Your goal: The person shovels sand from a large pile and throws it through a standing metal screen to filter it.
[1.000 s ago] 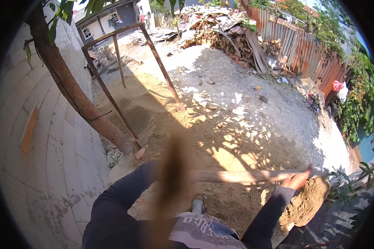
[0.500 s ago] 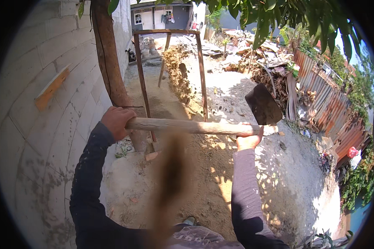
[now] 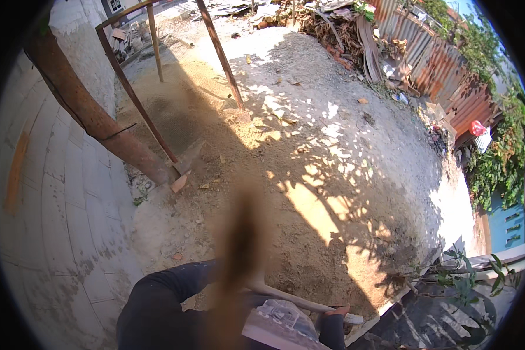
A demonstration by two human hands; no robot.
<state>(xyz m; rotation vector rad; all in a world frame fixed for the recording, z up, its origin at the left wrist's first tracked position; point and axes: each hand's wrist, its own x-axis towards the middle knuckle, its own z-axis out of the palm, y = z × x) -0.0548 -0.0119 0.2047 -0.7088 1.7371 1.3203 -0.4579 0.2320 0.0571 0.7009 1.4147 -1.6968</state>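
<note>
Low in the view, a pale wooden hoe handle (image 3: 300, 300) slants down to the right in front of my body. My right hand (image 3: 337, 311) is closed around it near its rounded right end. My left sleeve (image 3: 175, 279) reaches in from the lower left, and the left hand is hidden behind a brown blurred smear that runs up the middle of the picture. The hoe's blade does not show now. Brown sandy soil (image 3: 262, 227) lies beyond my hands, partly in leaf shadow.
A grey block wall (image 3: 58, 198) and a leaning tree trunk (image 3: 76, 99) stand at left. A frame of thin posts (image 3: 221, 55) rises beyond. Debris (image 3: 326, 32) and a rusty corrugated fence (image 3: 426, 52) border the far right. A leafy plant (image 3: 472, 297) is at lower right.
The hoe and my right hand have dropped from chest height to low by my body. Its dark blade and my left hand have gone from sight. The view has shifted downward and tilted.
</note>
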